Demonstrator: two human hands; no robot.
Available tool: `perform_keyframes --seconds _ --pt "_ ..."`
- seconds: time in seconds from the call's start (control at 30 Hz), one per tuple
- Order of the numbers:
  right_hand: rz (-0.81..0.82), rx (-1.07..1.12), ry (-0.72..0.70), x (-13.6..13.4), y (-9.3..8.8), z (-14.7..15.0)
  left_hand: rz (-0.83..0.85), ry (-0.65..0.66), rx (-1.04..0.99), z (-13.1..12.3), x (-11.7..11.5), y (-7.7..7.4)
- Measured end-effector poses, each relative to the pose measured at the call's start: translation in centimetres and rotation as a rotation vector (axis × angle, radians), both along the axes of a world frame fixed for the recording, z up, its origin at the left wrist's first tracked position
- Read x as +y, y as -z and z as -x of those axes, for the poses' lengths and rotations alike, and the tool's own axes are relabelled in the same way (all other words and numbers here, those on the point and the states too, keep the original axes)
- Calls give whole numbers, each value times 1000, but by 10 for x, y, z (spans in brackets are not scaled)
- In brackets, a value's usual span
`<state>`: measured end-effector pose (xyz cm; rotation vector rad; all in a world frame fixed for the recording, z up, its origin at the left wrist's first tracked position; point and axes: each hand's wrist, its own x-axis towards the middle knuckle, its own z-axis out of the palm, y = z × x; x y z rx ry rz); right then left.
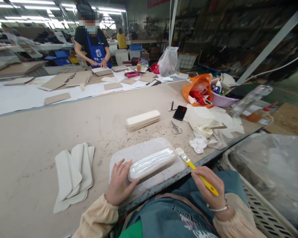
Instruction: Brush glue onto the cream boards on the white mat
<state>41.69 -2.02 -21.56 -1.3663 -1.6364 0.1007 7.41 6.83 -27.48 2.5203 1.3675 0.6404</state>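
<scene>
A stack of pale rounded strips, its top glossy and wet-looking, lies on a translucent white sheet at the table's near edge. My left hand steadies the left end of this stack, thumb on the near side and fingers on the far side. In my right hand is a paintbrush with a yellow handle, gripped between thumb and fingers. Its bristles, coated with something whitish, are at the stack's right end; whether they touch it I cannot tell.
Loose pale pieces overlap on the left. Beyond the sheet are another strip stack, scissors and a phone. An orange bag and plastic bottle stand right. Across the table, a person handles boards.
</scene>
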Motion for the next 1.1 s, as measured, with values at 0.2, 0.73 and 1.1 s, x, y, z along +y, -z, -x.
perform_keyframes --seconds 0.2,0.73,1.1 --pt "-4 19 -8 -3 4 -2 38 28 41 -1 7 -8" --pt "-4 47 16 -8 4 1 26 81 -114 -3 13 -20" --pt "6 34 11 -8 9 -2 774 -204 -695 8 33 -26"
